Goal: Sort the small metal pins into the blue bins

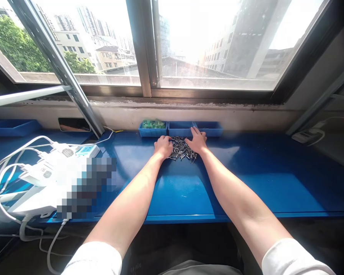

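Observation:
A loose pile of small, dark, shiny metal pieces point(183, 148), resembling screws or pins, lies on the blue tabletop point(183, 191). My left hand point(163, 146) rests at the pile's left edge with its fingers curled in; whatever they may hold is hidden. On the other side, my right hand point(197, 140) has its fingers apart, the thumb against the pile and the fingertips by the blue bins. Just behind the pile stand a middle blue bin point(179, 125) and a right blue bin point(213, 130).
A left blue bin point(153, 132) holds green pieces point(153, 124). Left on the table are a white power strip point(87, 151) with plugs and white cables point(2, 172). A phone-like dark slab point(73, 124) and a blue tray point(14, 128) sit farther back. A metal post point(83, 103) rises beside them.

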`<state>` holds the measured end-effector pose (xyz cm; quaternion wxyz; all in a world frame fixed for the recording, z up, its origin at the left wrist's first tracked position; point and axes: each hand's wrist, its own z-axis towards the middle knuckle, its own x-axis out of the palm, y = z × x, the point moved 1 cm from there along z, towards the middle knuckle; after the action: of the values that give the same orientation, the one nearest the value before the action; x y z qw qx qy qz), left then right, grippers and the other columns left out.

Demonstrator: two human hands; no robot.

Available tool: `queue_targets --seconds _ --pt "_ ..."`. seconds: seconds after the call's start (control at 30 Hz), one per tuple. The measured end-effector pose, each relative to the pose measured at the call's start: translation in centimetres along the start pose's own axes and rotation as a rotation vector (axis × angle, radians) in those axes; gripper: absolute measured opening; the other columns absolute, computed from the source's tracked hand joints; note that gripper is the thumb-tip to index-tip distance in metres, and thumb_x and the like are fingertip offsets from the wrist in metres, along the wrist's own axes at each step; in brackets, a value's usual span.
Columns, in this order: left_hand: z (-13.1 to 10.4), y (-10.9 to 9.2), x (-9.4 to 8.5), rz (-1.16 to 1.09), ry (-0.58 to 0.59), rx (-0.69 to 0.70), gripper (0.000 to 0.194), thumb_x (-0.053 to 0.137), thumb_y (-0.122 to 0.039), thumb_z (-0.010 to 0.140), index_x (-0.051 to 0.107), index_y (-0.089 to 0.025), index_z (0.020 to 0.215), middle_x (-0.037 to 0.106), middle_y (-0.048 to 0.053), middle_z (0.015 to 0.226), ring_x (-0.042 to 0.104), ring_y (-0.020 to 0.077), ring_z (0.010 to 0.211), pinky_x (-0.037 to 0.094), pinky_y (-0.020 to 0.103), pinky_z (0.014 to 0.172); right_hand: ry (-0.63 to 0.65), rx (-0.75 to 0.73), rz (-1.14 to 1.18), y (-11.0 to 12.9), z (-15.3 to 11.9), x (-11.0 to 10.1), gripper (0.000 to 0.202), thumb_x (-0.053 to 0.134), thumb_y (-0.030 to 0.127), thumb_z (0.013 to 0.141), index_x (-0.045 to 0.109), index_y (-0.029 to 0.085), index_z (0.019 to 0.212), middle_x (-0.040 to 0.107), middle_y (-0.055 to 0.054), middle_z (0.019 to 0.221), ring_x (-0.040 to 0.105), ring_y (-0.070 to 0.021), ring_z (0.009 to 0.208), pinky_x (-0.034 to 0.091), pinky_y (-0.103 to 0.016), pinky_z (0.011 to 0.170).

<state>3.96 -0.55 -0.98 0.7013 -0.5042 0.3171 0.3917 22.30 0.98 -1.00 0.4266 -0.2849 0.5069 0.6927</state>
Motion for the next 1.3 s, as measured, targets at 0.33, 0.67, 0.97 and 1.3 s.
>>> queue_targets --seconds 0.33,0.67,0.97,1.3 --pt "-0.1 -0.1 0.0 -0.006 0.005 0.012 0.032 0.037 -0.028 0.086 0.059 -0.021 0.108 0.056 0.009 0.12 0.05 0.0264 0.114 0.037 0.042 0.095 -0.047 -0.04 0.078 -0.4 0.0 0.5 0.068 0.051 0.048 0.077 0.034 0.023 0.138 0.019 -0.006 0.151 0.03 -0.0348 0.122 0.031 -0.052 0.096" --pt "-1.1 -0.6 -0.5 0.035 0.221 0.32 0.063 0.044 -0.063 0.077 0.051 -0.026 0.128 0.043 0.003 0.141 0.034 0.0264 0.131 0.024 0.039 0.109 -0.014 -0.194 0.102 0.7 -1.5 -0.2 0.037 0.053 0.04 0.077 0.063 0.02 0.107 0.057 -0.008 0.11 0.044 -0.026 0.109 0.038 -0.039 0.094" --pt "-1.5 -1.2 -0.5 0.126 0.236 0.343 0.061 0.046 -0.06 0.076 0.051 -0.026 0.127 0.047 0.005 0.137 0.036 0.0262 0.13 0.025 0.041 0.108 0.166 -0.252 0.03 1.4 -1.6 0.5 0.028 0.05 0.035 0.082 0.068 0.023 0.1 0.061 -0.007 0.103 0.051 -0.0218 0.103 0.04 -0.034 0.091" --pt "-1.5 -1.4 -0.6 0.071 0.205 0.343 0.052 0.05 -0.053 0.076 0.059 -0.024 0.119 0.053 0.007 0.13 0.04 0.0268 0.126 0.024 0.04 0.107 0.096 -0.329 0.129 1.6 -1.7 0.5 0.021 0.055 0.026 0.08 0.071 0.022 0.094 0.067 -0.005 0.094 0.06 -0.0184 0.09 0.046 -0.031 0.086"
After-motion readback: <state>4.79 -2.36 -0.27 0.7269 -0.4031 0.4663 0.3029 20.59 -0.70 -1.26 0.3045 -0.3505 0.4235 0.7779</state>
